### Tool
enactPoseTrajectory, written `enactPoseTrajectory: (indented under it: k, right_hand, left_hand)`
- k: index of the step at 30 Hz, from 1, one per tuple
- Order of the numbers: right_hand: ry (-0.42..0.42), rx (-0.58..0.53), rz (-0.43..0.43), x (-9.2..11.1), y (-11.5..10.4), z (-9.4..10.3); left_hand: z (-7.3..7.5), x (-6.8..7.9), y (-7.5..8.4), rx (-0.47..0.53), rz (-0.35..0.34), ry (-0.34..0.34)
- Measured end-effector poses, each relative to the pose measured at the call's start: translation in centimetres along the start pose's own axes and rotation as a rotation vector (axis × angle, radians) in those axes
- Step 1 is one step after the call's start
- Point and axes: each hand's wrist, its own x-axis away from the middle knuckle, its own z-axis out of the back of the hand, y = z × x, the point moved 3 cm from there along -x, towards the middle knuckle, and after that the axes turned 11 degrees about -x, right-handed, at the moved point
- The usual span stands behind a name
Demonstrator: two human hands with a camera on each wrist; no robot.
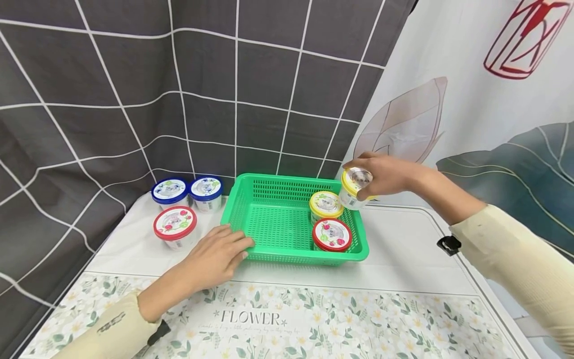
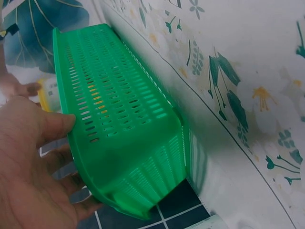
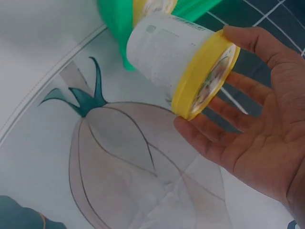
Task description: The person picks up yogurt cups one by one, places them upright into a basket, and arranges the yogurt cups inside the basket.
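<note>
R hand (image 1: 381,175) grips a yellow-lid tub (image 1: 351,199) by the lid edge, thumb one side, fingers the other; tub's lid-up, tilted a bit, by the rear R corner of a green plastic basket (image 1: 287,255). Looks: white round body narrowing to the base, w/ small print too blurred to read, yellow lid rim round a printed centre. L hand (image 1: 217,257) grips basket's front L corner. In basket, R end: 2nd yellow-lid tub (image 1: 326,203) at back, red-lid tub (image 1: 332,234) in front. On counter (image 1: 403,264), L of basket: 2 blue-lid tubs (image 1: 170,189), another red-lid tub (image 1: 175,222) nearer front
</note>
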Motion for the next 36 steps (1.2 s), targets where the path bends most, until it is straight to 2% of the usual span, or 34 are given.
enactPoseTrajectory:
  k: [19,28,36]
  right_hand:
    - [0.027,-0.003,0.138,-0.8,-4.2,-1.7]
    - [-0.013,0.004,0.176,-1.4,-5.3,-3.2]
    - [0.0,-0.01,0.217,-2.4,-6.2,-4.6]
  left_hand:
    - [0.0,0.0,0.0,0.001,-0.003,0.012]
    - [0.1,0.0,0.1,0.017,0.002,0.008]
    - [0.0,0.0,0.0,0.015,0.007,0.01]
